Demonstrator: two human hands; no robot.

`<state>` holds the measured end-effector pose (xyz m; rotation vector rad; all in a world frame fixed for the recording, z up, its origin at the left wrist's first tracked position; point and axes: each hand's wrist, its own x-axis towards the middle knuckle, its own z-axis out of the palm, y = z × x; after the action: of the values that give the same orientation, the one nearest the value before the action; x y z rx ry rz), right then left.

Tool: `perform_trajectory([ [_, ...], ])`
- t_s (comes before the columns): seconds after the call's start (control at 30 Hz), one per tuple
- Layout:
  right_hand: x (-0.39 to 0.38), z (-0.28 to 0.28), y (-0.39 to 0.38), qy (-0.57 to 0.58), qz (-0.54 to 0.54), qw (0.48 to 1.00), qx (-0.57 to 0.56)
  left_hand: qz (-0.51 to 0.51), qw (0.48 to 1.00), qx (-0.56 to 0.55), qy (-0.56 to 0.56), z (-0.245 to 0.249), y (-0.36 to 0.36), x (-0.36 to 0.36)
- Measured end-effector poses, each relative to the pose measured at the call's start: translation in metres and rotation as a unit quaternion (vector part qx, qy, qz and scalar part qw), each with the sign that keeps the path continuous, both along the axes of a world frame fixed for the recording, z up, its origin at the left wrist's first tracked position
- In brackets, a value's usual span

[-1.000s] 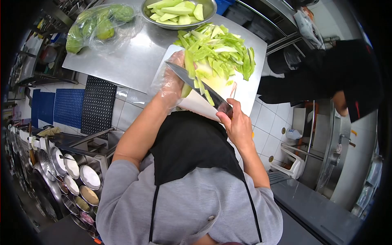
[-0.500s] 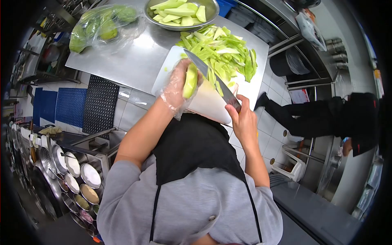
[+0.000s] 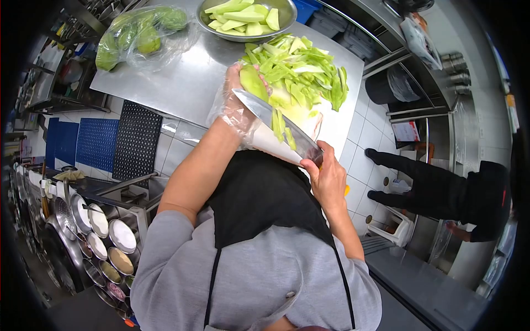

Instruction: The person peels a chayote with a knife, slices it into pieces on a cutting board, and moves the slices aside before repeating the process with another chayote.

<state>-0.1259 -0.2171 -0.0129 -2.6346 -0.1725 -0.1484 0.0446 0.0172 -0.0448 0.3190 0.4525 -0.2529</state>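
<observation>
The gloved left hand (image 3: 238, 102) grips a green mango piece (image 3: 253, 83) over the cutting board (image 3: 334, 129). The right hand (image 3: 327, 179) is closed around the knife (image 3: 276, 124) handle, with the blade just beside that piece. Cut strips (image 3: 301, 71) pile on the board.

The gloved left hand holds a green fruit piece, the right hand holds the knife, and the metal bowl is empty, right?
No: the head view shows the metal bowl full of pale green cut pieces. The gloved left hand does hold a green fruit piece, and the right hand the knife.
</observation>
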Motion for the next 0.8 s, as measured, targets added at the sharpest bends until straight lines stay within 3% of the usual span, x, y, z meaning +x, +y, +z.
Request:
perform_trajectory([
  [0.17, -0.001, 0.001, 0.002, -0.035, 0.000, 0.999, -0.021, 0.030, 0.997, 0.067, -0.017, 0.003, -0.007, -0.006],
  [0.37, 0.000, 0.003, 0.003, -0.020, -0.005, 1.000, -0.023, 0.058, 0.996, 0.067, 0.010, 0.014, -0.009, -0.013],
  [0.47, 0.008, 0.002, 0.006, 0.012, -0.017, 0.999, -0.026, 0.046, 0.998, 0.048, 0.012, 0.033, -0.015, -0.021],
  [0.57, 0.017, -0.002, 0.010, -0.006, -0.003, 1.000, 0.014, 0.022, 0.997, 0.077, -0.012, 0.018, -0.020, -0.024],
  [0.8, 0.014, 0.002, 0.004, 0.040, -0.006, 0.999, 0.002, 0.011, 0.999, 0.006, -0.032, 0.005, -0.005, -0.018],
])
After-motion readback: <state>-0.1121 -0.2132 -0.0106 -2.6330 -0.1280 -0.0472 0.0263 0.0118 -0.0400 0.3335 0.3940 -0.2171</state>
